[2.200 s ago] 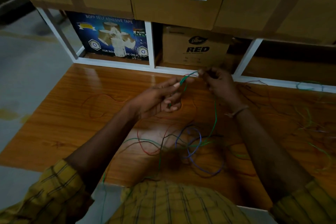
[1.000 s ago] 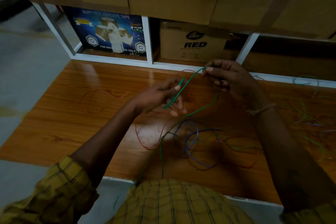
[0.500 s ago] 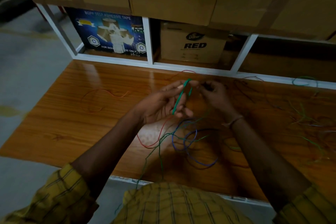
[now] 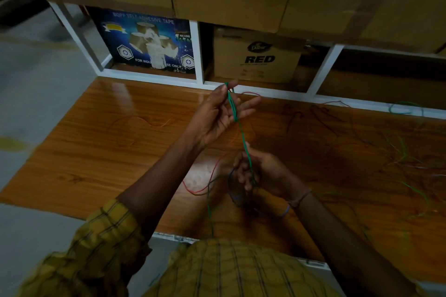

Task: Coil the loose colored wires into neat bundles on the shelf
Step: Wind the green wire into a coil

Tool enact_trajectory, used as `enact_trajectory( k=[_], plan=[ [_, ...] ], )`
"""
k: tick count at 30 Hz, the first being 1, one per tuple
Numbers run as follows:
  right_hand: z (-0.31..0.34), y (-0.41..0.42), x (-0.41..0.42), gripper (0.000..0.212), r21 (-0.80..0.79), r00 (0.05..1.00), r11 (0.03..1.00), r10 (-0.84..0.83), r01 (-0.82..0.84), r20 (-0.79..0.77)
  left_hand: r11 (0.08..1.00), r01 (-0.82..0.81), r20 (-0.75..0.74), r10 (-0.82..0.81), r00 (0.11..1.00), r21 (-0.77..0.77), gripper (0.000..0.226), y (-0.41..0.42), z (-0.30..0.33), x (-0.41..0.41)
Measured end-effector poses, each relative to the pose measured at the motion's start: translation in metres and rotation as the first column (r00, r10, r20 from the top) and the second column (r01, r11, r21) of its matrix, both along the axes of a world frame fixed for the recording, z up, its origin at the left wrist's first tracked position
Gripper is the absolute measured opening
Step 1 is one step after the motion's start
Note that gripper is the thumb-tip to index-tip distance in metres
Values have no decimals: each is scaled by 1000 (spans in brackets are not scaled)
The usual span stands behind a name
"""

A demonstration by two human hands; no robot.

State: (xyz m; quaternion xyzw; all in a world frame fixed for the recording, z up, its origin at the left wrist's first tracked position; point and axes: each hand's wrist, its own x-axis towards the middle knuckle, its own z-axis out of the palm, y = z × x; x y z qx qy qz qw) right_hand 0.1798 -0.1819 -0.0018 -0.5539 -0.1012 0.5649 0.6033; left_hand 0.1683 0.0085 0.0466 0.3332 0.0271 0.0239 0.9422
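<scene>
A green wire [image 4: 242,134] runs taut between my two hands above the wooden shelf [image 4: 96,157]. My left hand [image 4: 219,116] is raised near the shelf's back rail, pinching doubled loops of the green wire between thumb and forefinger, other fingers spread. My right hand [image 4: 260,172] is lower and nearer me, fingers curled round the same wire. A red wire [image 4: 205,189], a blue wire [image 4: 235,196] and the green tail lie tangled under my right hand.
Loose green, red and purple wires [image 4: 400,154] are scattered on the right of the shelf; an orange wire [image 4: 142,121] lies at left. Behind the white rail [image 4: 149,77] stand a blue tape box [image 4: 144,43] and a cardboard "RED" box [image 4: 258,55].
My hands, close together half a second ago, have drawn apart: the left rose toward the back rail, the right pulled down toward me, stretching the green wire.
</scene>
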Motion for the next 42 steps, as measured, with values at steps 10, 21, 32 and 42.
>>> enact_trajectory(
  k=[10, 21, 32, 42],
  plan=[
    [52, -11, -22, 20, -145, 908, 986, 137, -86, 395, 607, -123, -38, 246, 969, 785, 31, 18, -13, 9],
    [107, -35, 76, 43, 527, 955, 810, -297, 257, -8, 538, 179, -163, -78, 984, 823, 34, 5, -2, -22],
    [54, -6, 127, 29, 76, 591, 900, -344, 430, 730, 778, 380, -136, -363, 922, 501, 43, -7, -7, -36],
    [-2, -4, 65, 36, -208, 786, 970, 30, 127, 618, 937, 326, 29, -332, 943, 123, 47, -5, -11, -18]
  ],
)
